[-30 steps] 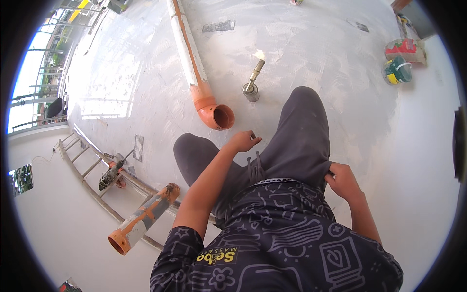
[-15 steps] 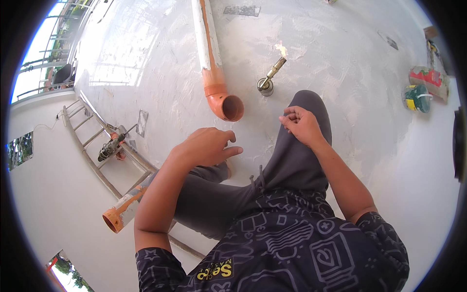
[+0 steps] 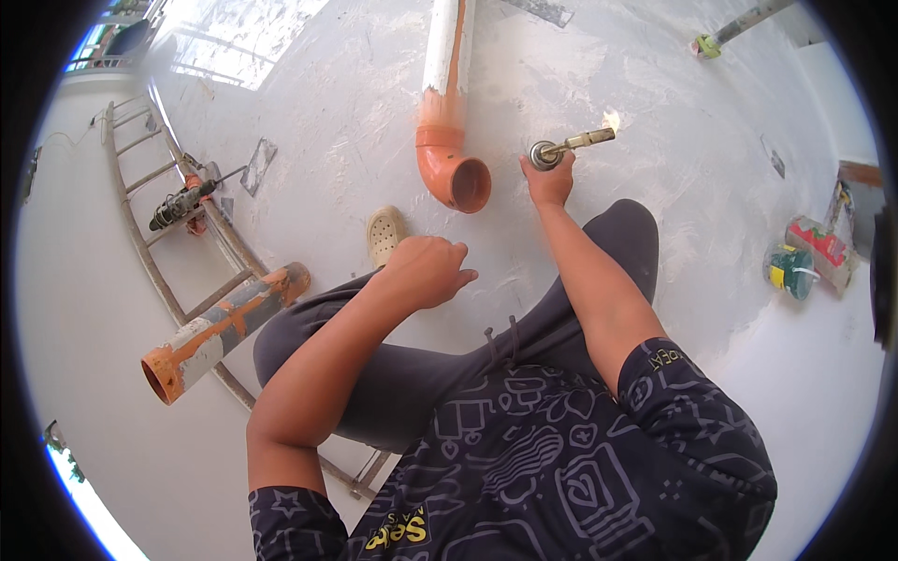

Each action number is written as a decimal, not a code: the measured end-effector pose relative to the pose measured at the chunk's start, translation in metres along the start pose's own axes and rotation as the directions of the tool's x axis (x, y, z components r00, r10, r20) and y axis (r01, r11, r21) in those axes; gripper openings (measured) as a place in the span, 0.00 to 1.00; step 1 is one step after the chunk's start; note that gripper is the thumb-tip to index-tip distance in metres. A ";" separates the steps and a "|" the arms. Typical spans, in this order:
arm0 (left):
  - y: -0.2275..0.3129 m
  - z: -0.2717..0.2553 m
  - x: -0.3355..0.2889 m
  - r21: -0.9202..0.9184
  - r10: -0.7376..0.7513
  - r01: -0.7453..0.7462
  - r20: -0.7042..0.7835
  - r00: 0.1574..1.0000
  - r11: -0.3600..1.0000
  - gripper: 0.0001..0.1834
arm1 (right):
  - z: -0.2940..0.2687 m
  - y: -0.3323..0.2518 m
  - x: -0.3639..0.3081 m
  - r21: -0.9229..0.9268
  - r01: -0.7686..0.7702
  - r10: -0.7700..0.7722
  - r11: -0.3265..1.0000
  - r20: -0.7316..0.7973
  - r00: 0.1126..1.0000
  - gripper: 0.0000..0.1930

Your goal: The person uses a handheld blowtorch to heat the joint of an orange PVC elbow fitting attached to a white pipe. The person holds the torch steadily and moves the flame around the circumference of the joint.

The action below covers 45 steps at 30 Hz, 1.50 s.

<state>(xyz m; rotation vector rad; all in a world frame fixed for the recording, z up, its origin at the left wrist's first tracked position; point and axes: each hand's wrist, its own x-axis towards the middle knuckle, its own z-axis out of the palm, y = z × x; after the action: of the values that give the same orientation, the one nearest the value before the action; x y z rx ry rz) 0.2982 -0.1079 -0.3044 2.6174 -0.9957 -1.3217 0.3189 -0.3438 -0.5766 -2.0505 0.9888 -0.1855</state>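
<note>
My right hand [image 3: 552,180] is wrapped round the canister of a gas blowtorch [image 3: 580,140]. Its brass nozzle points right, and a small flame [image 3: 612,121] burns at the tip. To the left of the torch lies an orange pipe elbow [image 3: 456,178], its round mouth facing me. The elbow is joined to a long pipe [image 3: 449,56], orange under patchy white paint, that runs away from me. My left hand [image 3: 426,271] hovers nearer to me, below the elbow and apart from it, with curled fingers and nothing visible in them.
A ladder [image 3: 140,215] lies at the left with a power drill [image 3: 182,206] on it. Across it rests a short painted pipe [image 3: 224,323]. A green tub [image 3: 790,271] and a red-and-grey bag [image 3: 820,245] stand at the right. A beige clog [image 3: 384,234] shows beyond my left knee.
My right hand has left my knee, reached forward and gripped the blowtorch. The nozzle now points more to the right. My left hand's fingers have curled in further. The view has shifted.
</note>
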 end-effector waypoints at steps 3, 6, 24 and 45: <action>-0.011 0.020 0.011 0.008 0.026 -0.026 -0.019 0.999 1.000 0.23 | -0.002 -0.002 0.008 -0.005 0.081 -0.081 0.997 0.068 0.994 0.42; -0.017 0.029 0.019 -0.021 0.063 -0.066 -0.128 0.990 0.998 0.22 | -0.022 -0.011 0.016 -0.003 0.182 -0.175 0.983 0.267 0.948 0.39; -0.003 -0.038 0.043 -0.767 -0.325 -0.104 -0.386 0.863 0.633 0.35 | -0.104 -0.134 -0.052 0.320 0.438 -0.540 0.840 0.563 0.625 0.41; 0.010 -0.046 0.046 -0.882 -0.335 -0.217 -0.372 0.866 0.418 0.33 | -0.093 -0.113 -0.038 0.549 0.318 -0.604 0.773 0.480 0.636 0.41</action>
<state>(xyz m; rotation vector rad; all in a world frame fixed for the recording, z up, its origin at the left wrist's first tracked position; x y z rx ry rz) 0.3464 -0.1525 -0.3051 1.8703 0.0209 -0.7112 0.3167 -0.3359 -0.4256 -1.7203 -0.0529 0.0392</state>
